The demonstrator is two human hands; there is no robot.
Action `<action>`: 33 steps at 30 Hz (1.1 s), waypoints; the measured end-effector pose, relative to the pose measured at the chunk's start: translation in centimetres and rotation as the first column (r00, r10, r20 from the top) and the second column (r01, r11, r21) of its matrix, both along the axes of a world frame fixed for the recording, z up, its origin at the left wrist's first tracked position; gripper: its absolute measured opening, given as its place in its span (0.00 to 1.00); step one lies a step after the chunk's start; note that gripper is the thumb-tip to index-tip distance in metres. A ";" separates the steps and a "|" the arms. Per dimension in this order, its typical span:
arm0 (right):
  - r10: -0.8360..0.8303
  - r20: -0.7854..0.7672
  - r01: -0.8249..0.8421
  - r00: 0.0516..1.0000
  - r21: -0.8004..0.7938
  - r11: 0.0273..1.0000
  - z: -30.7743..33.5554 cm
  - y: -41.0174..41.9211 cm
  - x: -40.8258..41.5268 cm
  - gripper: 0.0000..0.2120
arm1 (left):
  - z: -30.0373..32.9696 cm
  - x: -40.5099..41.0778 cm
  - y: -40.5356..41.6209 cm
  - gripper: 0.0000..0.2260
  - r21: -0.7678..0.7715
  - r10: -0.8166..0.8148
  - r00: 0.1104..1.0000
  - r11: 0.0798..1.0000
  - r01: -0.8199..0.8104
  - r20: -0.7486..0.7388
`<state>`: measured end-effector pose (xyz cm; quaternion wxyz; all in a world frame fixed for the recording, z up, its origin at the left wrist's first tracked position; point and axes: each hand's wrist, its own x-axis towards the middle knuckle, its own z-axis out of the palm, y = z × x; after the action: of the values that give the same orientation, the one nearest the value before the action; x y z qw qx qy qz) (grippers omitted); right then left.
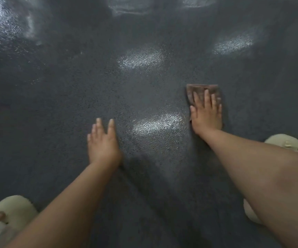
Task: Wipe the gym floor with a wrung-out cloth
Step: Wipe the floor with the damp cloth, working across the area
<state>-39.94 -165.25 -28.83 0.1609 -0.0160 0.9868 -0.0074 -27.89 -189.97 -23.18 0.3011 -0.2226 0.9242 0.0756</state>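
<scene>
Right fingers: straight and slightly spread, pressed flat on the brown cloth [201, 91].
Right hand [206, 115]: covers the cloth's near half.
Cloth: lies flat on the dark speckled gym floor [91, 83], right of centre.
Left hand [102, 142]: fingers straight, close together, flat on bare floor.
Edges: cream slippers [13, 210] at the lower left and right.

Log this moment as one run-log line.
right hand flat, pressing brown cloth on floor | left hand open, bare | wiping underway
</scene>
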 end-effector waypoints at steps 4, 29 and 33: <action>-0.101 -0.008 0.100 0.995 -0.077 0.992 0.0 -2.2 1.7 0.25 | -0.1 -1.1 6.0 0.52 0.125 -0.169 0.986 0.978 0.169 -0.015; -0.078 -0.013 0.078 0.997 -0.042 0.996 -0.4 9.2 1.7 0.25 | -0.7 -2.1 10.8 0.55 -0.083 -0.315 0.926 0.938 0.337 0.208; -0.219 0.038 0.222 0.975 -0.095 0.970 0.2 5.5 3.0 0.24 | -0.6 -2.1 10.7 0.55 -0.082 -0.328 0.919 0.932 0.352 0.219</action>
<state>-36.99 -159.71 -28.65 0.1714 0.0859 0.9786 -0.0743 -30.02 -179.25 -23.82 0.3879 -0.0824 0.9163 -0.0563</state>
